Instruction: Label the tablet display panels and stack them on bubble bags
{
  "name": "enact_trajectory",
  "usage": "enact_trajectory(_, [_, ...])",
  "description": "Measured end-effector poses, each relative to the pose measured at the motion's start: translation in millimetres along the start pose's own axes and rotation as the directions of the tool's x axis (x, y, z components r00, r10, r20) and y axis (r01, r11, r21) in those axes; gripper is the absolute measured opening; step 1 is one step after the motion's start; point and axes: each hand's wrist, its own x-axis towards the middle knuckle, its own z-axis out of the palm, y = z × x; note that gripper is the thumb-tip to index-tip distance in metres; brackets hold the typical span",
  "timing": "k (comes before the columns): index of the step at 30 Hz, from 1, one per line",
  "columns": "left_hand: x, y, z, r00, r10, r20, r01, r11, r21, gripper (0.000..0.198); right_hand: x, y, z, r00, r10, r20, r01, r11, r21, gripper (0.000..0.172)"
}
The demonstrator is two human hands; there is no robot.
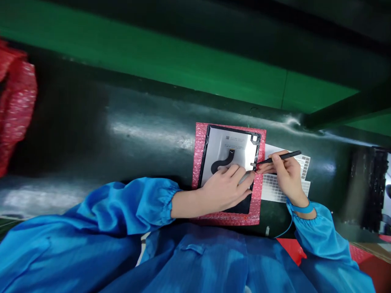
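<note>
The left hand (227, 188) lies flat, fingers spread, pinning the panel (229, 158) to its pink mat (198, 162). The right hand (284, 173) pinches tweezers (279, 158), tip at the panel's edge just beyond the left fingertips, over a sticker sheet (275, 188).

This looks like an electronics assembly line in a factory. The person wears a blue anti-static smock (183, 260) with a grounding wrist strap (302, 208) (its cord trails off the cuff), and works at a dark desk (122, 134) beside a green conveyor belt (183, 69), with a bare tablet panel (229, 156) on pink bubble wrap (198, 162).
</note>
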Motion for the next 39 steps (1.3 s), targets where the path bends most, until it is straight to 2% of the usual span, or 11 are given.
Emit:
enact_trajectory(7, [-1.3, -0.5, -1.3, 1.0, 0.002, -0.009, -0.003, 1.0, -0.014, 0.042, -0.7, -0.6, 2.9, 1.0, -0.003, 0.016, 0.003, 1.0, 0.006, 0.042])
enact_trajectory(17, [-1.6, -2.9, -4.8, 0.999, 0.012, 0.035, -0.011, 1.0, -0.025, 0.044, -1.1, -1.8, 3.4, 1.0, -0.015, 0.023, 0.015, 1.0, -0.007, 0.037])
enact_trajectory(25, [-0.7, -3.1, -5.6, 0.995, -0.009, 0.098, 0.009, 1.0, -0.001, 0.065, -0.9, 0.3, 3.3, 0.999, 0.009, 0.034, -0.009, 1.0, 0.004, 0.039])
enact_trajectory(30, [3.8, -2.9, -9.9, 0.987, 0.012, 0.16, -0.015, 1.0, 0.019, 0.066, 1.9, 2.1, 6.1, 1.0, 0.007, 0.019, -0.008, 1.0, 0.017, 0.043])
enact_trajectory(35, [13.5, -3.4, -14.0, 0.966, -0.004, 0.26, -0.007, 0.999, 0.041, 0.062, 0.9, -8.1, -4.7, 0.998, -0.027, -0.048, 0.028, 0.999, 0.035, 0.045])
enact_trajectory(37, [17.7, -3.2, -17.4, 0.965, -0.013, 0.261, 0.0, 0.999, 0.049, 0.06, -8.6, -13.4, -12.3, 0.992, -0.073, -0.106, 0.075, 0.997, 0.015, 0.041])
enact_trajectory(39, [19.3, 0.0, -21.7, 0.976, -0.002, 0.216, -0.008, 0.999, 0.045, 0.056, -22.6, -13.9, -18.6, 0.983, -0.11, -0.146, 0.107, 0.994, -0.026, 0.035])
